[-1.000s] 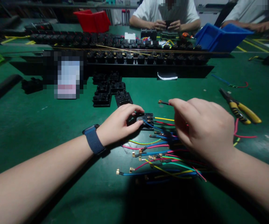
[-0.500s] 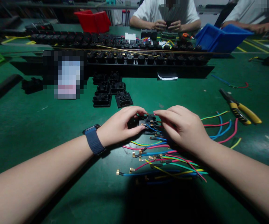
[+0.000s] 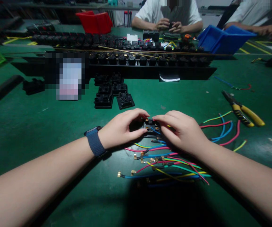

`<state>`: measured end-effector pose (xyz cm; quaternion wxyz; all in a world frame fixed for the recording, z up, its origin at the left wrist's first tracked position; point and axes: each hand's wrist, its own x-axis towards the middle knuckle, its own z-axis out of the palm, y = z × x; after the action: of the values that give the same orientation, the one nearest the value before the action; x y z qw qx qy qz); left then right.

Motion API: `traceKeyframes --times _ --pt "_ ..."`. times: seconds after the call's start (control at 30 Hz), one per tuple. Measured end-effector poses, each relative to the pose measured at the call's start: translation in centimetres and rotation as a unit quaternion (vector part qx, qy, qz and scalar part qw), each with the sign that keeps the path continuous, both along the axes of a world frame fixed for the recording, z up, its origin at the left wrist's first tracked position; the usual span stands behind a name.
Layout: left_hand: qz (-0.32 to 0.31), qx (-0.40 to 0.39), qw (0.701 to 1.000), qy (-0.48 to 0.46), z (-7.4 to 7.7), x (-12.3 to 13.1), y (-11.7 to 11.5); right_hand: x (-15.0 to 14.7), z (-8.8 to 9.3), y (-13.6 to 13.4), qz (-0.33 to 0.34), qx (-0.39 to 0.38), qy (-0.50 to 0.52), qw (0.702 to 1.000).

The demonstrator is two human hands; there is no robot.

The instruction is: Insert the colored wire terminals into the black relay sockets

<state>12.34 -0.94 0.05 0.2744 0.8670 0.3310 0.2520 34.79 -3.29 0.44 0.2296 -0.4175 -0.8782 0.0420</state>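
Note:
My left hand (image 3: 124,126), with a dark watch band at the wrist, grips a small black plastic socket part (image 3: 151,125) by its left side, thumb in front and fingers behind. A blue wire (image 3: 154,130) with a brass terminal is seated in the part. At its far edge, my right hand (image 3: 183,127) pinches a red wire close to its black-sleeved end (image 3: 150,120), which lies over the part. The right fingers hide the part's right side. Loose blue, red and yellow-green wires with brass terminals (image 3: 133,172) lie in front of the hands.
Several similar black parts (image 3: 103,101) lie beyond my left hand. Yellow-handled pliers (image 3: 237,110) rest to the right. A long black rack of sockets (image 3: 126,71) crosses the table, with a blue bin (image 3: 225,39) and a red bin (image 3: 94,23) behind. Two people sit opposite.
My right hand has moved slightly left and toward me, bringing the red wire's end from behind the part's far edge onto it. The left hand has barely moved.

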Motion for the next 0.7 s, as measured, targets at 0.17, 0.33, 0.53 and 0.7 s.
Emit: traceKeyframes --times 0.17,0.33,0.53,0.7 --pt "0.003 0.004 1.000 0.005 0.03 -0.06 0.01 0.01 0.04 -0.08 -0.013 -0.027 0.012 0.999" --pt "0.002 0.009 1.000 0.010 -0.03 -0.04 -0.03 0.05 -0.05 0.03 -0.013 -0.041 0.008 0.999" --pt "-0.002 0.011 1.000 0.012 -0.07 -0.04 0.02 0.11 -0.12 0.10 -0.012 -0.062 0.001 0.998" --pt "-0.001 0.011 1.000 0.010 -0.08 0.03 0.01 -0.02 -0.06 0.12 -0.013 -0.075 0.002 0.997"
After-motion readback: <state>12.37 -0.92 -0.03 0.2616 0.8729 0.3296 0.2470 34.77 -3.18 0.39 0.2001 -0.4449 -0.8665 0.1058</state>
